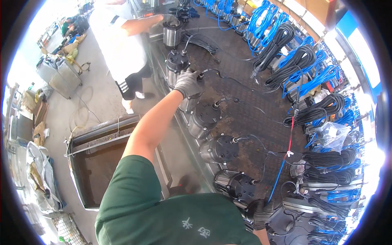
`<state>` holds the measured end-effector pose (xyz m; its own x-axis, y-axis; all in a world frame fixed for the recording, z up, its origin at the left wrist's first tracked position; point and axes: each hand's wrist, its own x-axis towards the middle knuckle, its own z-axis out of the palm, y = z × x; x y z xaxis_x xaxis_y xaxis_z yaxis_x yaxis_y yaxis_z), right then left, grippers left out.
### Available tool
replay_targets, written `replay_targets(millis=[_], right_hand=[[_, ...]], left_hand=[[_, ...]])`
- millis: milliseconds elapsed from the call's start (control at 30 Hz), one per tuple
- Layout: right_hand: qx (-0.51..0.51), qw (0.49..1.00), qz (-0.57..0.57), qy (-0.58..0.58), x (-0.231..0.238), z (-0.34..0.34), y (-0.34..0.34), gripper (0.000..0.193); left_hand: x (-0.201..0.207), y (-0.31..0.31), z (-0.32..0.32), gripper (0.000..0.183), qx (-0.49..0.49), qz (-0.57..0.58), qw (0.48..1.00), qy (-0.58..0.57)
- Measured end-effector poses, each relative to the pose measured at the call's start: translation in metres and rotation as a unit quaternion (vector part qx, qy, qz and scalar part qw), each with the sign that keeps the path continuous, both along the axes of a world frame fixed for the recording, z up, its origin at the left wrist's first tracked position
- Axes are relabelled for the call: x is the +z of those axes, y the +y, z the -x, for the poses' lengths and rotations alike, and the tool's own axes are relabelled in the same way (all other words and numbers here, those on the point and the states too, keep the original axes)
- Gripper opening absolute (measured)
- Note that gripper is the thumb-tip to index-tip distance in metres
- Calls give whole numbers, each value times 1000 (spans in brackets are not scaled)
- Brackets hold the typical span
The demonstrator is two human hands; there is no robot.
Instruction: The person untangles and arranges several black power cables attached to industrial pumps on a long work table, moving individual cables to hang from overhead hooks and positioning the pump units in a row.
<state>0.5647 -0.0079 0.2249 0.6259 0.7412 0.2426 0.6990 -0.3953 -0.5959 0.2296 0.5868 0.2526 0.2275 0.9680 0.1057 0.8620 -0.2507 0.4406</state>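
- The left arm reached out, only slightly bent, from its green sleeve (pixel 132 179), the forearm (pixel 157 116) pointing toward 1 o'clock.
- The left hand (pixel 188 83), in a grey glove, lay near 12 o'clock, palm down and back uppermost, over the top of a silver-and-black electric motor (pixel 188 104).
- Its fingers (pixel 190 74) were curled at the motor's rim, close to the cable gland (pixel 200 76); whether they had hold of it could not be told.
- The right hand (pixel 261 214), also gloved, hung at 5 o'clock with its wrist toward the lower edge, just beside a partly hidden motor (pixel 248 208); how far its fingers were open, or what they held, could not be told.
- Three more motors (pixel 220 150) stood between the hands, in a row along the near edge of the dark desk (pixel 249 114).
- Black cable coils (pixel 324 108) lay at 3 o'clock, blue cable bundles (pixel 322 81) at 2.
- Between 11 and 12 o'clock, a co-worker's gloved hand (pixel 170 19) rested over a metal cylinder (pixel 172 36).
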Motion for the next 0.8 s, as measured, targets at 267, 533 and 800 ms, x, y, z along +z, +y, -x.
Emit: replay_targets(millis=[267, 533, 800], right_hand=[[-3, 999, 0, -34, 2, -1, 5, 14], [-18, 999, -30, -9, -5, -2, -3, 23], [-15, 998, -20, 59, 26, 7, 16, 29]], left_hand=[[1, 7, 12, 54, -31, -52, 998, -4], [-8, -1, -9, 40, 91, -96, 991, -6], [-13, -6, -8, 41, 76, -66, 995, -5]])
